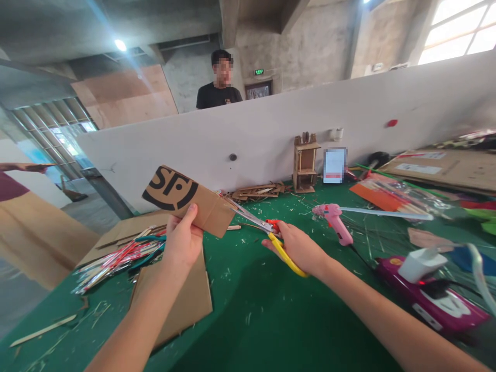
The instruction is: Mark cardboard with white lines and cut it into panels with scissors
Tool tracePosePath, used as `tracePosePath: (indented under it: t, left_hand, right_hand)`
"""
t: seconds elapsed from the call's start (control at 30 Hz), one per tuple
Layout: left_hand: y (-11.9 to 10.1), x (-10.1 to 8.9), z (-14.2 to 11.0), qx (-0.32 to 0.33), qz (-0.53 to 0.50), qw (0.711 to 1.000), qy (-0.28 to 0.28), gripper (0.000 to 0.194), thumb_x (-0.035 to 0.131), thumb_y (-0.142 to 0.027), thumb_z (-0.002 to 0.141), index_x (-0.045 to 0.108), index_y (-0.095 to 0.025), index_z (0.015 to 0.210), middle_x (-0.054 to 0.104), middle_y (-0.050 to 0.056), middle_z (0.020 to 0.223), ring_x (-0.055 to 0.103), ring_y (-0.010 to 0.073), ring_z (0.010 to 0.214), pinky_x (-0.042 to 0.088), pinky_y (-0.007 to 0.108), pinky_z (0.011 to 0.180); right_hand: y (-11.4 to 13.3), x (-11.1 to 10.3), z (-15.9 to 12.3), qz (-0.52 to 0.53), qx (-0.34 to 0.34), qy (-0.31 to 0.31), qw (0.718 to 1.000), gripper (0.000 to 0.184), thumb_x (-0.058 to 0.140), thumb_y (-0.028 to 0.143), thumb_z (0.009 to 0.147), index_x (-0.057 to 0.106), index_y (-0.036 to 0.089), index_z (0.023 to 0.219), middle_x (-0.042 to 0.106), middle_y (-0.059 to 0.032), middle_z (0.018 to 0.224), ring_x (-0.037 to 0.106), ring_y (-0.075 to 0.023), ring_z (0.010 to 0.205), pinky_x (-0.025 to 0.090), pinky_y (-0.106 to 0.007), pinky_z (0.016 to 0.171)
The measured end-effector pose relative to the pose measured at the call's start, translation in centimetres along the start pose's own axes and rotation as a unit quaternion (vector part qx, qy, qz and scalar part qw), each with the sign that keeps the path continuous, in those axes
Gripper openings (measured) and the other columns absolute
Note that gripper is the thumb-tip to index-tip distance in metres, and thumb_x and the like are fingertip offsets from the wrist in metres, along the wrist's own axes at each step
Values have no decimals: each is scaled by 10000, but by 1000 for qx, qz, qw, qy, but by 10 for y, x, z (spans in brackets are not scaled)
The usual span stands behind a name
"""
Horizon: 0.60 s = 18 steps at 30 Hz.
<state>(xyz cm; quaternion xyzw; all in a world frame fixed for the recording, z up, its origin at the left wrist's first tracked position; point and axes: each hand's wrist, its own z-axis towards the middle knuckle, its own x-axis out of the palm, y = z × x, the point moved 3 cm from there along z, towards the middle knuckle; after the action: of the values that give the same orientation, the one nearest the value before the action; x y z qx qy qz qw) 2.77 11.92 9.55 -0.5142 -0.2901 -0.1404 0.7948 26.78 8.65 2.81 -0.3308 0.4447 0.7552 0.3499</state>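
Observation:
My left hand (184, 238) grips the lower edge of a brown cardboard piece (211, 209) printed with a black "SF" mark, its thumb on the near face. The piece is held up tilted above the green table. In my right hand (298, 248) are scissors (284, 253) with yellow and red handles, my fingers in the loops. Their blades point left and meet the right edge of the cardboard; whether they are parted there I cannot tell. Under my left forearm lies a larger cardboard sheet (197, 294).
Bundled sticks (116, 261) and teal-handled pliers (149, 253) lie at left. A pink glue gun (337, 222), a purple power strip (437, 294) and a small cardboard tower (305, 163) stand to the right. Behind a white partition (263, 134) is a person (219, 93).

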Motion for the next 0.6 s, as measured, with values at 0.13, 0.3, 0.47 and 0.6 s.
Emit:
tracePosePath:
  t: [0.13, 0.3, 0.47, 0.6]
  left_hand:
    - [2, 0, -1, -6, 0, 1000, 0, 244, 716, -101, 702, 652, -219, 906, 704, 3, 1062, 599, 166, 1077, 485, 299, 928]
    - [1, 1, -2, -3, -7, 1000, -5, 244, 681, -76, 727, 654, -220, 922, 702, 0, 1065, 605, 151, 1064, 474, 278, 937]
    - [2, 1, -1, -11, -7, 1000, -19, 226, 642, -54, 754, 655, -210, 917, 711, 7, 1032, 617, 148, 1040, 472, 291, 944]
    - [3, 1, 0, -15, -10, 1000, -13, 217, 628, -54, 768, 655, -208, 920, 707, 13, 1046, 612, 155, 1050, 469, 318, 957]
  right_hand:
    - [-1, -3, 1, -39, 8, 8, 999, 472, 391, 625, 865, 526, 177, 927, 654, -105, 896, 621, -238, 765, 391, -299, 611]
    - [3, -9, 3, -79, 6, 22, 997, 512, 349, 667, 856, 519, 184, 846, 662, -106, 842, 627, -232, 705, 345, -278, 540]
    - [3, -12, 4, -125, 23, 40, 991, 521, 316, 672, 865, 522, 198, 802, 674, -77, 768, 636, -233, 649, 283, -272, 484]
    - [2, -12, 5, -126, 32, 34, 991, 527, 320, 669, 865, 545, 196, 797, 680, -81, 742, 638, -231, 628, 273, -276, 479]
